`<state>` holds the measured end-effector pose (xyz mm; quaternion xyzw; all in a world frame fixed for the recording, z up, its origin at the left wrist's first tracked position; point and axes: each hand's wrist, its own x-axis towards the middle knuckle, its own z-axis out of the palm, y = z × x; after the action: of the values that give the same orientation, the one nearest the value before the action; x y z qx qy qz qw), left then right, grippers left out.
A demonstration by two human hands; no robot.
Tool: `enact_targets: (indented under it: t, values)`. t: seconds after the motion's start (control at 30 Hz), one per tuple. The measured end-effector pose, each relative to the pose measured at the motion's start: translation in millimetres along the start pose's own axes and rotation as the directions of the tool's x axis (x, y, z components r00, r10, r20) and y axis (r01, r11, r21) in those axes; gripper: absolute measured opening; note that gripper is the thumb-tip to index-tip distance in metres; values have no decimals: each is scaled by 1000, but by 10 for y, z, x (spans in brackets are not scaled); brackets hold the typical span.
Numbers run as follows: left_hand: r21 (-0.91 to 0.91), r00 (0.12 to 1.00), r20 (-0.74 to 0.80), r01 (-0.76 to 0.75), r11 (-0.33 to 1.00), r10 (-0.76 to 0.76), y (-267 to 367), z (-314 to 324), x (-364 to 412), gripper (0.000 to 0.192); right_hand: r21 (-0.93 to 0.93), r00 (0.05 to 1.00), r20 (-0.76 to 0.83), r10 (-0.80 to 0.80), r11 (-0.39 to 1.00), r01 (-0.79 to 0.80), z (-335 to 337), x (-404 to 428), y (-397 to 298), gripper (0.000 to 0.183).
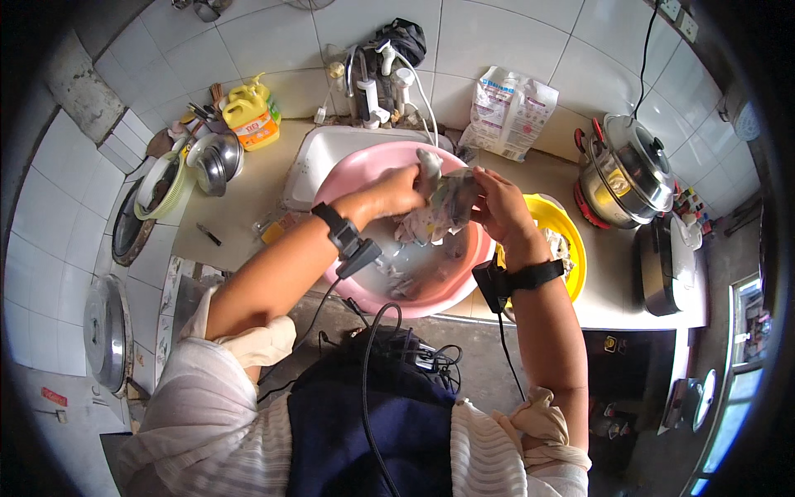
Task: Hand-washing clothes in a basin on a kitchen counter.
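Note:
A wet, patterned piece of cloth (pixel 458 197) is stretched between my two hands above a large pink basin (pixel 348 164). My left hand (pixel 397 194) is closed around its left side, and a greyish bunched end sticks up past the fist. The cloth's right edge is pinched by the fingers of my right hand (pixel 502 204). Cloudy water (pixel 379 268) fills the lower part of the basin, with some dark and pale fabric (pixel 404 284) lying in it. At the right, partly behind my right wrist, stands a yellow basin (pixel 577 264) holding pale crumpled cloth (pixel 557 243).
The pink basin overlaps a white sink (pixel 310 163) with a faucet (pixel 371 102) behind. Yellow detergent jugs (pixel 251 124) and metal bowls (pixel 217 158) stand left; a plastic bag (pixel 512 112), a steamer pot (pixel 627 171) and a dark appliance (pixel 667 264) stand right. Black cables (pixel 366 385) hang before me.

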<state>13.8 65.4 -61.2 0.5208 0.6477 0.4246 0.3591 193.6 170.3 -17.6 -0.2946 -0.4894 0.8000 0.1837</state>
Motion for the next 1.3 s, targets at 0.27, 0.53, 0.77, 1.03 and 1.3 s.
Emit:
enact_targets:
  t: [0.27,0.53,0.77,1.03,1.3]
  values:
    - [455,971,-141,-110,884,193,210,288,-339,37,-23,1000,-14,7,1000,-7,219,84,109,18]
    - [-364,934,-236,171,916,-268,-202,-180,-157,32,-334,976,-10,-218,921,203,-21,207,286,32]
    - [-378,879,-357,174,909,-317,-19,-621,-65,28,-691,818,516,-254,442,572,-4,-44,-19,55]
    - [-309,976,-178,64,949,-124,404,-541,-155,36,-380,915,160,-371,832,404,-51,250,-203,25]
    - [588,990,7,-117,800,140,73,-162,-23,62,-508,847,163,-505,694,511,553,167,-373,27]
